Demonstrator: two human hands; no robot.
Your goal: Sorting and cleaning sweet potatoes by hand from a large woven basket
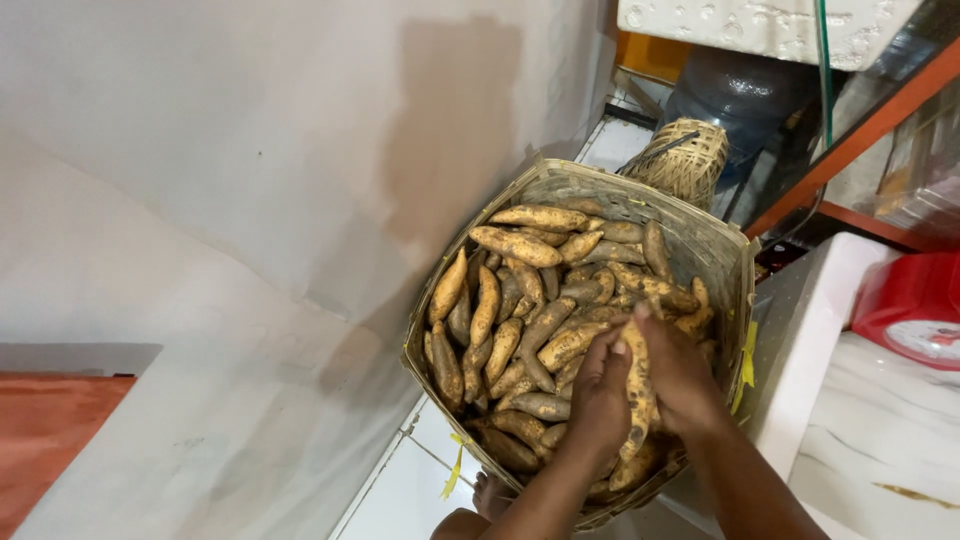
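1. Both hands meet over the near right part of a woven basket heaped with dirty yellow-brown sweet potatoes.
2. The left hand is curled around the lower half of one long sweet potato, fingers wrapped on its left side.
3. The right hand clasps the same tuber from the right, its fingertips near the upper end (so the tuber stands almost upright between the two palms, just above the heap).
4. The basket stands on the pale tiled floor by a white wall; a bare foot shows just beside its near rim.
5. Risks, as I judge them: the soil-coated skin could slip in the grip and the tuber fall back; pulling it out may shift its neighbours, and those piled at the near rim could roll over the edge onto the floor or the foot.
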